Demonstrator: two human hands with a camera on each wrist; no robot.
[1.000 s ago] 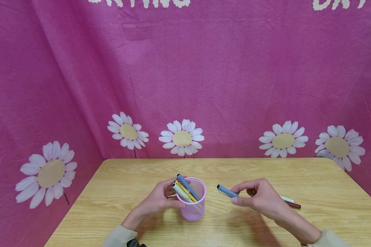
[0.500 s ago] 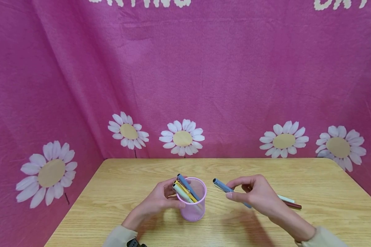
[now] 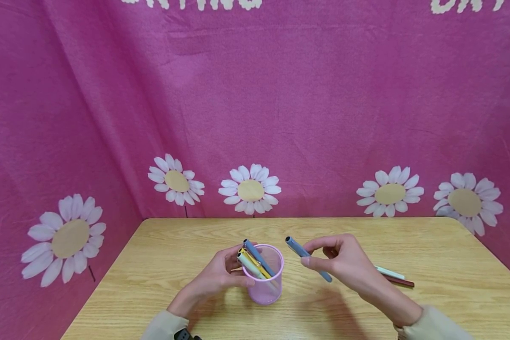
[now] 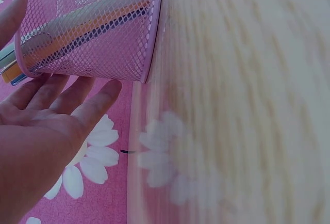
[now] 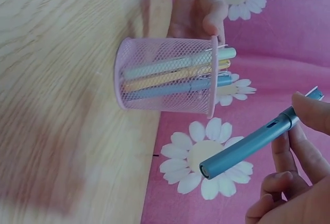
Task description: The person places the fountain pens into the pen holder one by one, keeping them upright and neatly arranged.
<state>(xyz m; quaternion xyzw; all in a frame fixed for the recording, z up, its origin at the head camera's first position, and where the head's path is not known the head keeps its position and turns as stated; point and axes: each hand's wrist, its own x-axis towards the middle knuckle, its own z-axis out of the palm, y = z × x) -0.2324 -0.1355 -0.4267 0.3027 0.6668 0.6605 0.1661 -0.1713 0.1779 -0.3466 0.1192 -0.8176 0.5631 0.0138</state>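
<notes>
A pink mesh pen holder (image 3: 265, 293) stands upright on the table, with a blue pen (image 3: 259, 257), a yellow pen (image 3: 255, 263) and a pale green pen (image 3: 247, 263) leaning inside. My left hand (image 3: 218, 275) holds the holder from its left side, thumb near the rim and fingers along the far side; the left wrist view shows the mesh wall (image 4: 98, 33) between them. To the right of the holder, my right hand (image 3: 348, 264) pinches another blue pen (image 3: 298, 247) between thumb and fingers. That pen is tilted, its lower end above the table and apart from the holder.
A white pen (image 3: 390, 272) and a dark red pen (image 3: 401, 282) lie side by side on the wooden table (image 3: 187, 241), partly behind my right hand. A pink cloth (image 3: 314, 118) with daisies hangs behind the table and along its left side.
My right hand has moved left toward the holder and slightly up with the blue pen, which now tilts more steeply. The left hand and the holder have stayed in place.
</notes>
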